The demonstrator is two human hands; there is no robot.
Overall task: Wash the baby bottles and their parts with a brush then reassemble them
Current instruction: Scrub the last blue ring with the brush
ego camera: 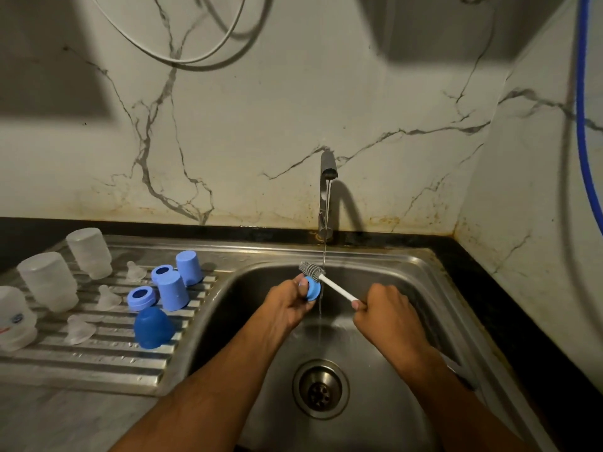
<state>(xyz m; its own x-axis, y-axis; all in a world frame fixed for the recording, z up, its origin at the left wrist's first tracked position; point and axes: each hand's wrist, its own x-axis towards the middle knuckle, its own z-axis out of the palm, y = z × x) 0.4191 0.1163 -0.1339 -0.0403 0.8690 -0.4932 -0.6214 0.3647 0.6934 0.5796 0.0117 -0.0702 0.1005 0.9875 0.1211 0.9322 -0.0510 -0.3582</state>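
Fingers of the left hand (pixel 287 301) pinch a blue ring (pixel 314 289); right hand (pixel 385 313) grips the brush (pixel 326 280)

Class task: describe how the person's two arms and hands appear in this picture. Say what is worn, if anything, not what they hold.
Both forearms enter from the bottom edge and are bare: no sleeves show anywhere along them. The left hand and the right hand wear no gloves. No watch, bracelet or ring is visible on the wrists or fingers that face the camera.

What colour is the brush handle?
White, seen in the head view: the brush handle, gripped by the right hand.
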